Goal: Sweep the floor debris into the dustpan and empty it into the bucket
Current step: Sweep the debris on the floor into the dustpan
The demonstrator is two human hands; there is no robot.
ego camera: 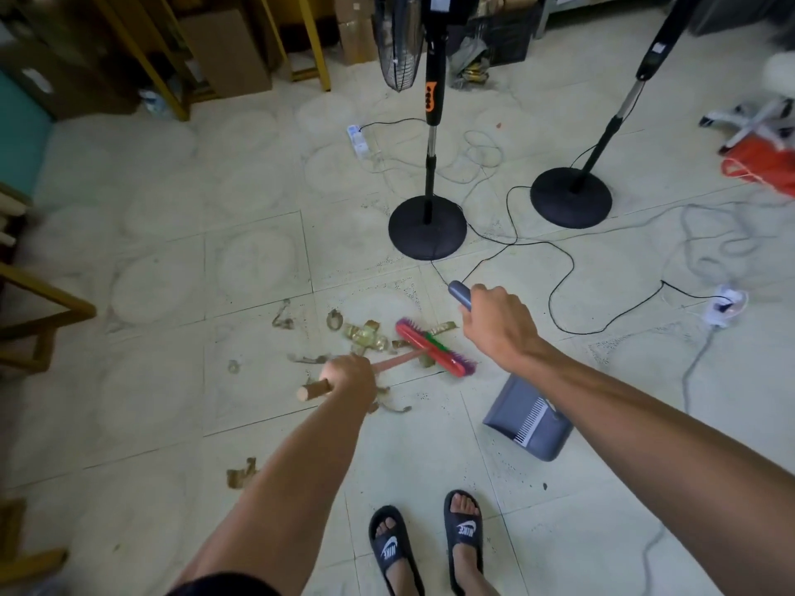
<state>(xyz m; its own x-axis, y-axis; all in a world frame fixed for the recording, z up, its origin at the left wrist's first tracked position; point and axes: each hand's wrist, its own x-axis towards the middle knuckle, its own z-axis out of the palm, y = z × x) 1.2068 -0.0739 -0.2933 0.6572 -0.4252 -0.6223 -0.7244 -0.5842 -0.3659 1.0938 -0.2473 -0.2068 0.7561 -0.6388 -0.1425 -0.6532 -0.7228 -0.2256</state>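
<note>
Pale tiled floor (172,260), two fan stands beyond: my left hand (350,378) is wrapped around the broom (430,348), its head on the debris (365,337) just ahead; my right hand (499,320) clasps the handle of the dustpan (527,417), whose pan stands below that grip. My sandals (389,548) read NIKE.

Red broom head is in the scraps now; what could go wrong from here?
The thin black cable snakes just beyond the red broom head; a long stroke might snag it. The grey plastic dustpan sits aside from the brown debris pile, so scraps could miss. One stray brown scrap may get left.
</note>
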